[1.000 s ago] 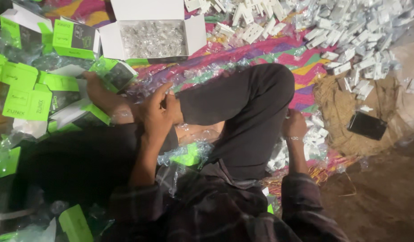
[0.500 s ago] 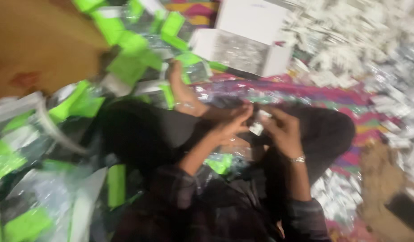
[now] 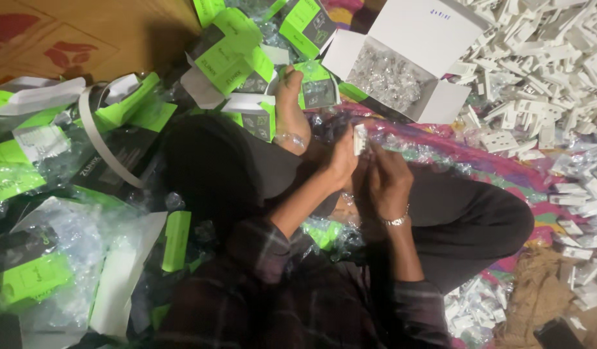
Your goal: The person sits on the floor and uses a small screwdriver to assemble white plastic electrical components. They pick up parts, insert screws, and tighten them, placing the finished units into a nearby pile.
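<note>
Cluttered floor of green boxes [image 3: 228, 61]; left hand [image 3: 342, 161], right hand [image 3: 387, 182], fingers pinching small white plastic part [image 3: 360, 139], likely light, rigid, edge-held.

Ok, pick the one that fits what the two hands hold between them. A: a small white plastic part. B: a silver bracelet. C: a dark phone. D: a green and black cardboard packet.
A: the left hand and right hand meet over the lap around a small white plastic part, of the same kind as the white pieces heaped at the upper right.
</note>
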